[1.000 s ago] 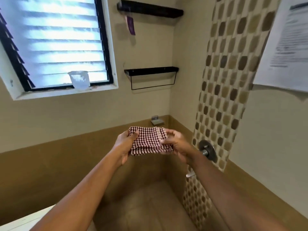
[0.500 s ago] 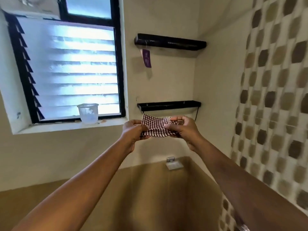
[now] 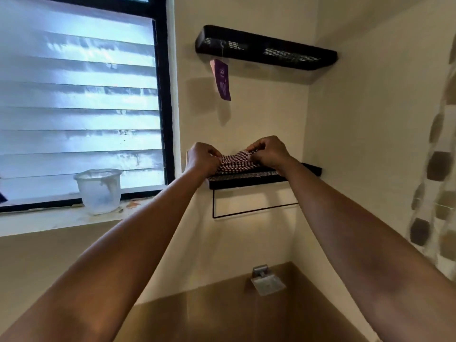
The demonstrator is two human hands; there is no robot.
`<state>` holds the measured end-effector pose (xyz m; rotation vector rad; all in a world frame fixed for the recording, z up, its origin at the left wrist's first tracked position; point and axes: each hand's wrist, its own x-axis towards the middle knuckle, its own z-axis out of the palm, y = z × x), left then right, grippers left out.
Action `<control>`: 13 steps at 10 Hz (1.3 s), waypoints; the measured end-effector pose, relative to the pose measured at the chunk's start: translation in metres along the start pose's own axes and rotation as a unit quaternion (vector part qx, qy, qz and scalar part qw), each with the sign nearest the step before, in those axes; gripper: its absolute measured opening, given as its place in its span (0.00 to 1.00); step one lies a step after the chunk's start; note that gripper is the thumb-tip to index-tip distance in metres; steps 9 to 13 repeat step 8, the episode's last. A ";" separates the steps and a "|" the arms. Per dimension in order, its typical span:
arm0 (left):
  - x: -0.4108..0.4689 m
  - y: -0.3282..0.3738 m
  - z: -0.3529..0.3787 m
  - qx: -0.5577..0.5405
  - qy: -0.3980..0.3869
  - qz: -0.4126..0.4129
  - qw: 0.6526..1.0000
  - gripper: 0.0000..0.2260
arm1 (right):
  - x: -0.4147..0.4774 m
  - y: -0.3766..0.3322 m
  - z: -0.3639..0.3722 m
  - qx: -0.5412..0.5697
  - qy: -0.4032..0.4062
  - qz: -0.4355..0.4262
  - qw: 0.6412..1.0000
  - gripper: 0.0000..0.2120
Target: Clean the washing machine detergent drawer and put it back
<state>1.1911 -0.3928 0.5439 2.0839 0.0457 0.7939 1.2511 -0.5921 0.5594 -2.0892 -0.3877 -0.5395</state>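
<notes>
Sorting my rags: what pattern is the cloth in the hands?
Dark red and white check cloth, clearest in the head view.

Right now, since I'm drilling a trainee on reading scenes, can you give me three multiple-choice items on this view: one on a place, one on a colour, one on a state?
1. Where is the checked cloth?
A) on the window sill
B) at the lower black shelf
C) inside the plastic cup

2. What colour is the tag hanging from the upper black shelf?
A) green
B) yellow
C) purple

3. How is the cloth held?
A) gripped by two hands
B) gripped by one hand
C) untouched

Answers:
1 B: the cloth lies bunched over the mesh top of the lower shelf.
2 C: the tag dangling on a thin string is plainly purple.
3 A: the left hand and the right hand each pinch one end of it with curled fingers.
</notes>
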 end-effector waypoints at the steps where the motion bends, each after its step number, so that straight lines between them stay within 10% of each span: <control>1: 0.010 -0.015 0.012 0.065 -0.005 0.024 0.998 0.09 | 0.013 0.018 0.018 -0.028 0.006 0.010 1.000 0.10; 4: 0.012 -0.030 0.036 0.341 -0.018 0.131 0.931 0.10 | 0.020 0.042 0.034 -0.169 -0.015 0.020 0.985 0.08; 6: 0.010 -0.042 0.030 0.300 -0.108 0.103 0.942 0.13 | -0.001 0.033 0.026 -0.251 -0.103 0.031 0.962 0.12; 8: -0.030 -0.058 0.015 0.258 0.045 0.179 0.948 0.14 | -0.036 0.015 0.018 -0.248 0.023 -0.055 0.967 0.12; 13: -0.030 -0.058 0.015 0.258 0.045 0.179 0.948 0.14 | -0.036 0.015 0.018 -0.248 0.023 -0.055 0.967 0.12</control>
